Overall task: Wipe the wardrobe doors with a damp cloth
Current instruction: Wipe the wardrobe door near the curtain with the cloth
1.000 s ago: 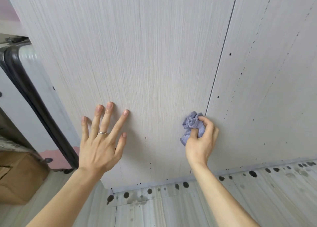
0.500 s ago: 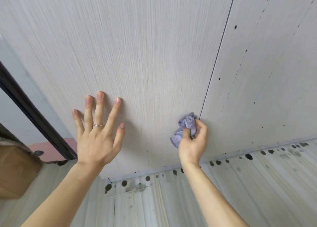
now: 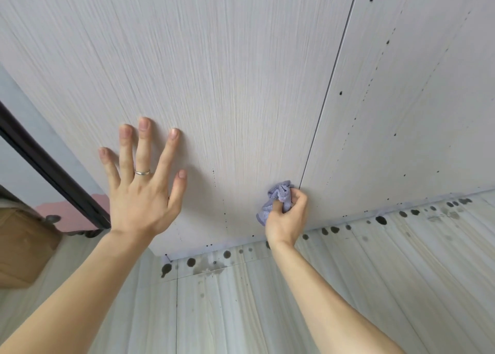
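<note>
Gripping bunched lilac cloth [image 3: 277, 198] in right hand [image 3: 286, 217], fingers and thumb curling round it. Pressing it low on left wardrobe door [image 3: 227, 85], just beside seam [image 3: 329, 99] to right wardrobe door [image 3: 415, 99], near the bottom edge. Bracing with left hand [image 3: 142, 193], lying flat and fully spread on the same door, holding nothing, wearing ring [image 3: 142, 172].

Judging risks from here:
- Wiping with a tight wad, so touching only a small patch at a time; likely skipping strips and leaving streaks.
- Working right against the seam; possibly snagging cloth in the gap or pushing dirt into it.
- Risking smearing dark specks [image 3: 340, 93] dotting the right door and the lower left door, instead of lifting them, when rubbing with an already loaded cloth.
- Wiping just above floor [image 3: 267, 313] spotted with dark drops [image 3: 381, 220] and a wet-looking patch; possibly dragging cloth through them and carrying dirt back up onto the door. Also risking slipping when stepping there.
- Leaning on the left palm; possibly leaving prints on the surface or shoving the door inward. Cannot tell how the door is hung.
- Not seeing whether cloth is damp enough; too dry meaning only scuffing marks around.
</note>
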